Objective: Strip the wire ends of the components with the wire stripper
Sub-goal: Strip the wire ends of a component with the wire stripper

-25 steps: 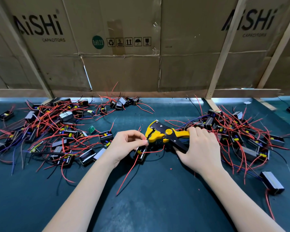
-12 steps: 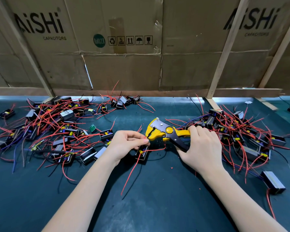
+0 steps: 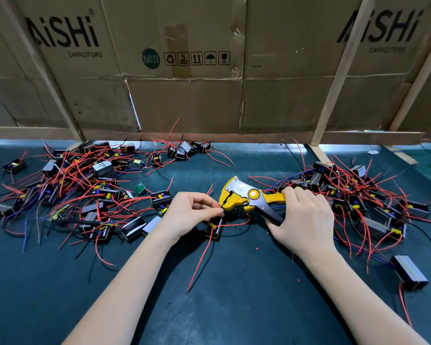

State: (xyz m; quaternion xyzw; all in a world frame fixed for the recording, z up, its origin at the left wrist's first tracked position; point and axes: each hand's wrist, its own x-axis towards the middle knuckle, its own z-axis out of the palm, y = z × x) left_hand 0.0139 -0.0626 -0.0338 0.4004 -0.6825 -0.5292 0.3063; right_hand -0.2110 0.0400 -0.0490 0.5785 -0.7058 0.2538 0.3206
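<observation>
Two hands work: left hand [image 3: 192, 215] pinches a red wire [image 3: 218, 207] at the stripper [image 3: 244, 197] gripped by right hand [image 3: 306, 220]; a shallow feed may nick strands.

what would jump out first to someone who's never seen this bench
The yellow wire stripper at the middle of the dark green mat, gripped by the right hand while the left hand pinches a red wire at its head. Next, the tangled piles of small black components with red wires: one at left, another at right.
</observation>
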